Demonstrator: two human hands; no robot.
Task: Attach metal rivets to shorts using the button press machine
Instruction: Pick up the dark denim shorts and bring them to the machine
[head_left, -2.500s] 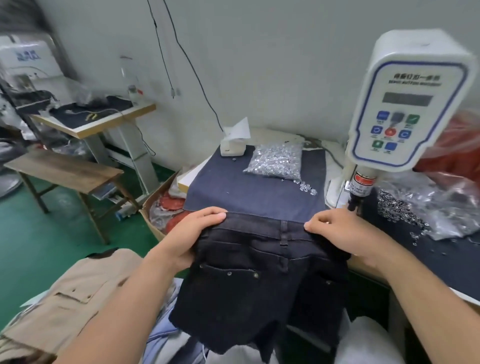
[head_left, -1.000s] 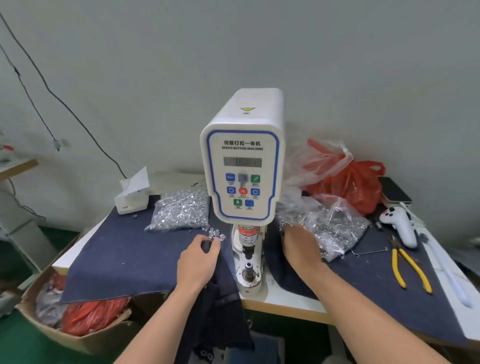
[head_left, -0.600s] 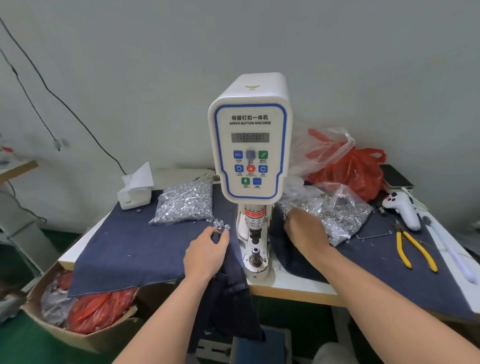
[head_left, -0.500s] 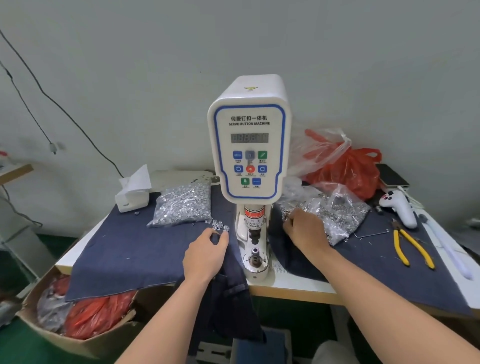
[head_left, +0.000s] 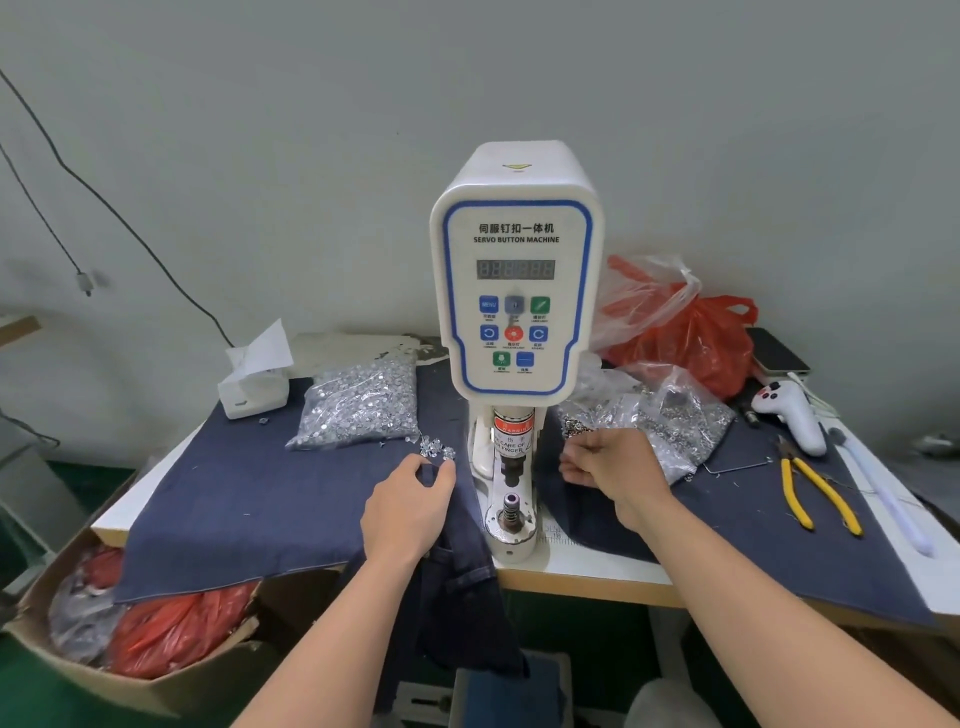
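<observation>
**Now both of your hands are flanking the press**

Your left hand (head_left: 410, 506) is pinching a fold of the dark shorts (head_left: 460, 587) between thumb and fingers, just at 9 o'clock of the button press machine (head_left: 516, 291); the rest of the garment is hanging off the table (head_left: 597, 574) edge toward 6 o'clock. Compared with half a second ago, that hand is keeping its place and its pinch. Your right hand (head_left: 615, 465) is sitting at 3 o'clock of the press column, fingers curled; it is drawing back slightly from the bag of rivets (head_left: 670, 415) at 2 o'clock, where it was reaching before. Whether anything is between those fingertips I cannot tell. A few loose rivets (head_left: 435, 448) are lying just beyond your left fingertips, at 12 o'clock of them, and a second bag of fasteners (head_left: 361, 408) is sitting at 10 o'clock of the press.
</observation>
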